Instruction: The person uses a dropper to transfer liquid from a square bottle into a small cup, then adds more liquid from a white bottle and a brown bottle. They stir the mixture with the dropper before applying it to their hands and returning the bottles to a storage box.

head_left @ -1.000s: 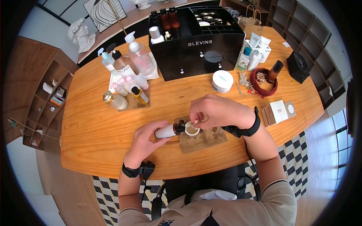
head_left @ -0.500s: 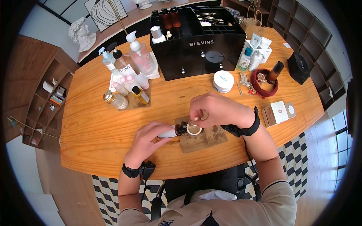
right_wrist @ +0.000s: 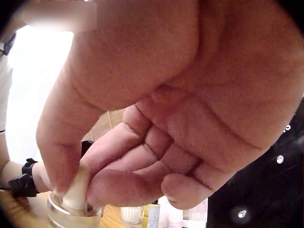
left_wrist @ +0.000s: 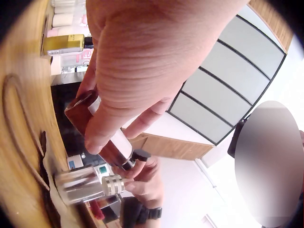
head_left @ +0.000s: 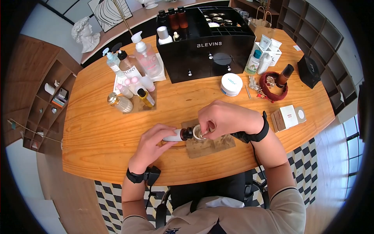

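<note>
In the head view my left hand [head_left: 153,143] grips a brown bottle [head_left: 172,135] with a white label, held on its side. The bottle's black top points right, close beside a small clear glass jar [left_wrist: 78,186] with a ringed neck. The jar sits on a stained brown cloth [head_left: 204,150]. Over its mouth, my right hand [head_left: 230,118] pinches a pale tapered piece [right_wrist: 76,194] between thumb and forefinger. The piece's lower end is at the jar's rim, and the right wrist view cuts off whatever lies below.
A black drawer organizer [head_left: 183,66] stands at the back. Pump bottles [head_left: 150,62] and a yellow bottle [head_left: 147,99] are grouped at the left. Farther right are a white jar [head_left: 231,84], a dark red ring-shaped dish [head_left: 269,96] and a small box [head_left: 286,118].
My right hand dipped slightly toward me, bringing the pinched piece down at the jar's mouth. My left hand tilted the bottle slightly and brought its black top a little to the right.
</note>
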A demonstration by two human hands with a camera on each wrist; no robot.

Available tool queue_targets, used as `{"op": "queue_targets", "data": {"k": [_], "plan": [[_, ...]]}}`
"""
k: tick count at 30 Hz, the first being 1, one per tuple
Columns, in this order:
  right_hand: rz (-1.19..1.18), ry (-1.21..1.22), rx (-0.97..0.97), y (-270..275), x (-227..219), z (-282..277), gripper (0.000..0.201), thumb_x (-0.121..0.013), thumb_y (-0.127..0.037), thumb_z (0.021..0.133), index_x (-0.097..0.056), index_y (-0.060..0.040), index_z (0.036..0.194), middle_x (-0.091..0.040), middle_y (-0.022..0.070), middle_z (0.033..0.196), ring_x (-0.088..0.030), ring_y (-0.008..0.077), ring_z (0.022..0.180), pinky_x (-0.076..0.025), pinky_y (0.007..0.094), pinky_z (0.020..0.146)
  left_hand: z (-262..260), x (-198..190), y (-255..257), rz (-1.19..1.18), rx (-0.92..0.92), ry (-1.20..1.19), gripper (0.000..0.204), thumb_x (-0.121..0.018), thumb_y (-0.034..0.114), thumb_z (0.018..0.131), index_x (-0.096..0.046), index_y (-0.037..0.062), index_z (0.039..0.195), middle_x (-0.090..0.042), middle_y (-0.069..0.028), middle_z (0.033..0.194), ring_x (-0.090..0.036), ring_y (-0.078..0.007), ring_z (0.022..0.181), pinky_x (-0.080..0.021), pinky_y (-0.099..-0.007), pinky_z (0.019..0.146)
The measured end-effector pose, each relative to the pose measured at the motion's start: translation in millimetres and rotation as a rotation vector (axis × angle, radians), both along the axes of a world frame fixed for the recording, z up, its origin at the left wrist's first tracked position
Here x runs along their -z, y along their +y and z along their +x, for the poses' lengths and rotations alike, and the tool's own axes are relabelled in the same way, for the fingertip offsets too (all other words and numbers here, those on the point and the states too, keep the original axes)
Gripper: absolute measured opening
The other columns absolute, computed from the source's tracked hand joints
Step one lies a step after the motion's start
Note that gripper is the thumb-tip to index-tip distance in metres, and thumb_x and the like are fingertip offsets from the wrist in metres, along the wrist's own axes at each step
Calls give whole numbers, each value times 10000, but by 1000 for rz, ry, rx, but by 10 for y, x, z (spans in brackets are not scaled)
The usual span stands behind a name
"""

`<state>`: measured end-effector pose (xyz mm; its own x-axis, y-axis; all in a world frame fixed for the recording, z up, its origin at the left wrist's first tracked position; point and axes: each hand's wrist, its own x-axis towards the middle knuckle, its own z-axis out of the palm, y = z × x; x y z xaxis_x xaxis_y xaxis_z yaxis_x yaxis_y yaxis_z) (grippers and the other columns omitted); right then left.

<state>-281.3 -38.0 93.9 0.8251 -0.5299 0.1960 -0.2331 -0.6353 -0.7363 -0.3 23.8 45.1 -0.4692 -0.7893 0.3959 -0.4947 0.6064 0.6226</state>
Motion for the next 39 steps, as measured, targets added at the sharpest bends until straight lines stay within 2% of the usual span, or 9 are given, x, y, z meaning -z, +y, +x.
{"op": "queue_targets", "data": {"k": [5, 11, 14, 18, 24, 27, 30, 32, 39], "plan": [[-20, 56, 88, -3, -141, -61, 103, -742, -48, 697, -669, -9, 759, -673, 112, 737, -669, 294, 710, -505, 363, 618, -25, -41, 9, 12, -38, 22, 344, -852, -5, 700, -693, 36, 1002, -686, -116, 1039, -677, -271, 912, -550, -335, 782], [39, -11, -23, -12, -29, -7, 97, -757, -11, 711, -663, -11, 733, -612, 73, 698, -589, 215, 626, -444, 320, 565, -11, -17, 2, 51, -13, 24, 378, -848, -9, 700, -695, 35, 1044, -690, -117, 1052, -679, -274, 922, -550, -336, 788], [36, 34, 41, -5, -145, -58, 91, -736, -29, 696, -668, -3, 751, -675, 117, 740, -676, 286, 705, -510, 355, 614, -40, -67, 12, 45, -61, 12, 371, -843, -13, 705, -698, 38, 1043, -691, -117, 1051, -685, -272, 937, -554, -329, 795], [-16, 20, 35, -10, -81, -33, 89, -735, -25, 698, -669, -2, 754, -671, 117, 731, -677, 279, 705, -511, 356, 617, -48, -12, 5, 65, -89, 116, 376, -846, -8, 706, -697, 35, 1048, -692, -119, 1048, -687, -275, 948, -553, -332, 808], [35, 34, 24, -11, -124, -58, 89, -736, -19, 698, -670, -4, 755, -670, 115, 736, -674, 282, 715, -510, 359, 623, 15, 17, -18, -9, 19, -20, 423, -828, 27, 726, -689, 54, 1124, -693, -112, 1031, -671, -300, 902, -556, -362, 781], [-4, 19, 30, -17, -82, -15, 88, -738, -21, 702, -668, -5, 751, -671, 113, 740, -672, 281, 712, -505, 358, 617, -38, -44, 6, 41, -70, 12, 404, -850, 0, 709, -683, 29, 1075, -700, -116, 1026, -676, -274, 913, -545, -337, 793], [34, 42, -32, -7, -88, -13, 91, -743, -28, 708, -666, -6, 750, -671, 111, 746, -674, 276, 714, -505, 358, 615, -23, -30, -1, 42, -45, 19, 408, -853, 8, 708, -678, 26, 1076, -697, -118, 1020, -667, -278, 892, -540, -339, 785], [53, -2, 42, -15, -72, -57, 103, -775, -25, 712, -680, -23, 753, -608, 54, 701, -556, 189, 601, -414, 311, 538, -20, -11, -7, 27, -17, 22, 417, -856, 9, 707, -677, 28, 1083, -696, -119, 1015, -667, -279, 896, -539, -340, 787], [48, 9, -11, -32, -26, -36, 98, -769, -20, 710, -687, -27, 763, -622, 52, 710, -557, 180, 596, -425, 295, 541, -9, 5, -10, 25, -45, 25, 402, -850, 1, 710, -675, 28, 1072, -692, -124, 1022, -668, -284, 907, -541, -344, 792]]}}
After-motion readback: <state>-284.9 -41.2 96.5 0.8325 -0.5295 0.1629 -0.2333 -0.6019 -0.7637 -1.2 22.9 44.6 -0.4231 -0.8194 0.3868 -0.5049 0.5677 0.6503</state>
